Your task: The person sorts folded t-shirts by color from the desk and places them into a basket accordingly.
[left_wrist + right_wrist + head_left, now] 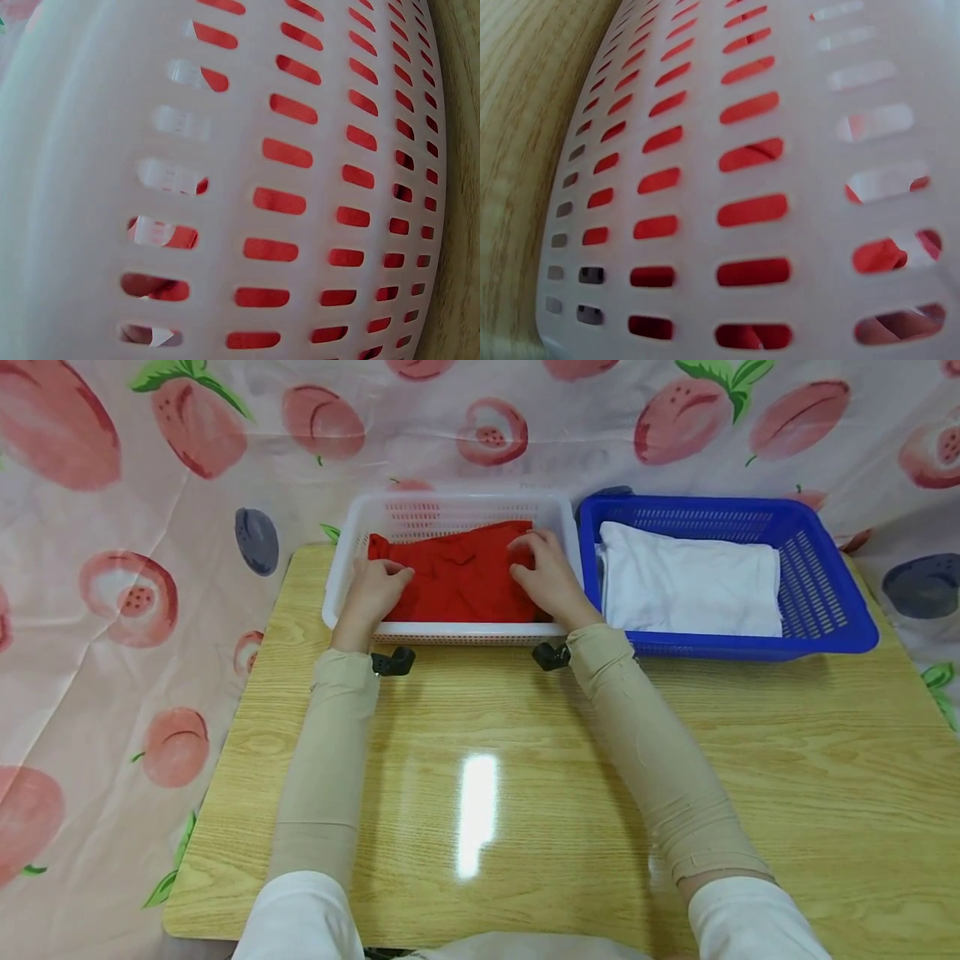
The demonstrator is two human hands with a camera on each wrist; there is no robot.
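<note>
A folded red cloth [457,577] lies inside the white plastic basket [465,629], its left and right top corners raised near the back. Over the cloth's left end is my left hand [371,593], thumb and forefinger close together above the fabric, the other fingers mostly hidden. My right hand [551,578] is at the cloth's right end, with a gap between its bent forefinger and thumb. Both wrists pass over the basket's front rim. Red fabric shows through the slots of the basket wall [225,150] in the left wrist view, and likewise behind the wall [697,247] in the right wrist view.
Close against the white basket's right side stands a blue basket [825,610] holding folded white cloth [690,585]. Both baskets sit along the back of a wooden table [465,718]. A fruit-patterned sheet [420,435] hangs behind and at the left.
</note>
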